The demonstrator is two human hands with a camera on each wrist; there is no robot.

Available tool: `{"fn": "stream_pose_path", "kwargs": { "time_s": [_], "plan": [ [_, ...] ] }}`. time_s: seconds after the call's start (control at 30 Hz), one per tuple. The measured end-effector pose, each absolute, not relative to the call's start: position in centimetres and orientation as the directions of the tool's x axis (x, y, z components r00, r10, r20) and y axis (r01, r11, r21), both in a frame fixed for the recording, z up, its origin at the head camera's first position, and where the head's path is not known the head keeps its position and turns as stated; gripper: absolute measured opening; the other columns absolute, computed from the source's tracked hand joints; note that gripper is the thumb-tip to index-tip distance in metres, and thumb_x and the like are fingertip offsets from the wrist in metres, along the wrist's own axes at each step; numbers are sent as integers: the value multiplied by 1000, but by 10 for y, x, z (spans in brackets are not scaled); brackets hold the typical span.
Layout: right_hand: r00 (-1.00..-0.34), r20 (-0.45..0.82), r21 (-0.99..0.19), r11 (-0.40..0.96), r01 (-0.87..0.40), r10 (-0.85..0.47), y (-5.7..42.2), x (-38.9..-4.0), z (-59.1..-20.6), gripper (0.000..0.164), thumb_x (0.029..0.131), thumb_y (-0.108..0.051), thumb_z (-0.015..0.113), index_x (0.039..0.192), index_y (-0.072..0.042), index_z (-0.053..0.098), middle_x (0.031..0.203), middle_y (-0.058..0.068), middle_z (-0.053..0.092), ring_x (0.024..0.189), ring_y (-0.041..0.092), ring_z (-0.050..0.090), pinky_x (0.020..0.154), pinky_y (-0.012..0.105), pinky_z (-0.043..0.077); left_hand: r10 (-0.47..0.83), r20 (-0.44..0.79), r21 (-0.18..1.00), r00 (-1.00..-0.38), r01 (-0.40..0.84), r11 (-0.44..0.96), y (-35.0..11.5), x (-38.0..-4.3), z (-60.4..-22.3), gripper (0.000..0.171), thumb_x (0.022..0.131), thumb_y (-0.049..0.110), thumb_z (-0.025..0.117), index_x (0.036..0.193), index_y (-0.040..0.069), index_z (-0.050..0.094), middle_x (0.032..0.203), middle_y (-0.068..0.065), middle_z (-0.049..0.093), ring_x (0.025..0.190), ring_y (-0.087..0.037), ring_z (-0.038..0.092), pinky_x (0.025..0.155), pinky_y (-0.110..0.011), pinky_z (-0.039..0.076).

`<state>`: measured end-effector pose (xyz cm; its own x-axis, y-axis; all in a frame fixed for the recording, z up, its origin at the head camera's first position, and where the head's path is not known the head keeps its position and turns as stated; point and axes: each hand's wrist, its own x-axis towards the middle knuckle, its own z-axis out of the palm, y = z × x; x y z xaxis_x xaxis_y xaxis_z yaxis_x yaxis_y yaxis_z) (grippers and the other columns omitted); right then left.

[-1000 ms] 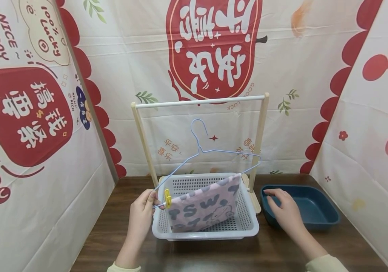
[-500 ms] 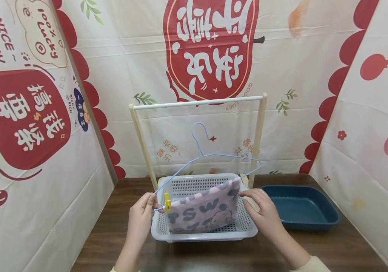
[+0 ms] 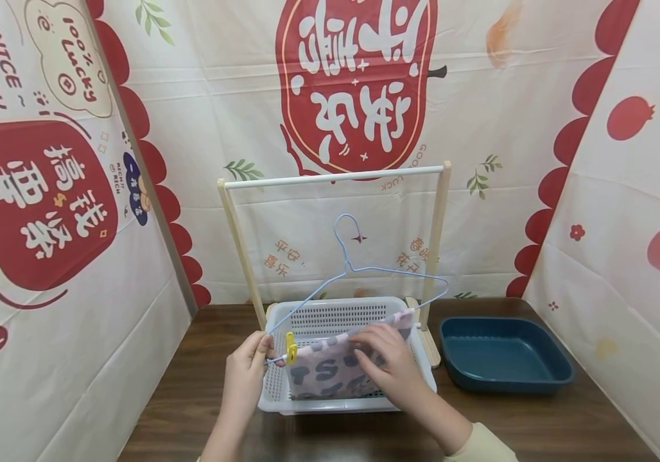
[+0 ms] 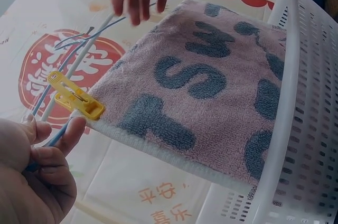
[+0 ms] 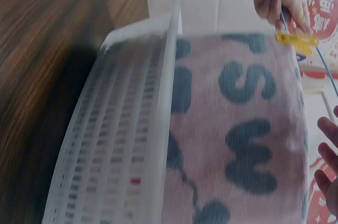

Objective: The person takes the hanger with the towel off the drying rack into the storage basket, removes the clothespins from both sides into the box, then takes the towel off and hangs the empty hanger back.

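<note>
Only headcam shows both rack posts (image 3: 436,237); left hand (image 3: 249,359) pinches hanger (image 3: 348,264); right hand (image 3: 390,362) loose

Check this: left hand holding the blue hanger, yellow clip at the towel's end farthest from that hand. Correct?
Not quite: the yellow clip sits at the end of the towel nearest the left hand, as the left wrist view shows. That hand does hold the blue hanger.

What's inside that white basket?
The lower part of a pink towel with dark letters hangs in the white basket. The towel and the right hand hide much of its floor, so anything beneath can't be seen.
</note>
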<state>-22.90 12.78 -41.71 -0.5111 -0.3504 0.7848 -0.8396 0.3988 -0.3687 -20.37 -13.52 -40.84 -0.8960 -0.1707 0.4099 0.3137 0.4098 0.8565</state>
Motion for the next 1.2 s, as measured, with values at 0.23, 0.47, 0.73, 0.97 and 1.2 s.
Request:
{"fn": "stream_pose_path", "kwargs": {
  "time_s": [0.23,0.47,0.73,0.97,1.2],
  "plan": [
    [-479,778,-326,392,-861,-407,100,-230,-412,24,87,-12,69,111,-12,68,110,-5,65,106,16,55,93,37,41,-158,434,843,-887,338,419,-130,-201,-406,24,101,20,53,81,7,59,68,1,63,63,-10,65,53,-23,45],
    [-500,740,-354,372,-858,-450,81,-228,-409,29,89,-17,68,116,-7,66,112,-2,64,106,16,54,91,38,42,-150,451,829,-880,350,436,-126,-201,-406,26,101,23,53,80,9,58,66,4,63,61,-11,63,52,-23,45],
    [-594,636,-424,419,-803,-493,67,-225,-404,37,94,-23,65,128,-7,61,117,-3,65,113,15,54,97,42,40,-141,471,815,-870,368,448,-123,-200,-409,25,101,22,53,80,11,57,64,5,64,58,-8,60,51,-23,44],
    [-650,579,-479,440,-760,-492,63,-223,-400,37,95,-22,64,129,-9,61,113,-5,66,113,14,55,100,44,38,-134,483,813,-865,386,435,-121,-199,-410,24,101,18,54,80,8,57,66,5,62,59,-9,62,50,-23,43],
    [-688,552,-530,439,-725,-471,61,-223,-396,36,94,-22,65,128,-11,62,109,-4,67,107,14,58,95,46,41,-136,495,805,-858,394,444,-121,-200,-409,24,101,19,54,79,10,58,66,4,63,59,-7,61,49,-23,43]
  ]
}}
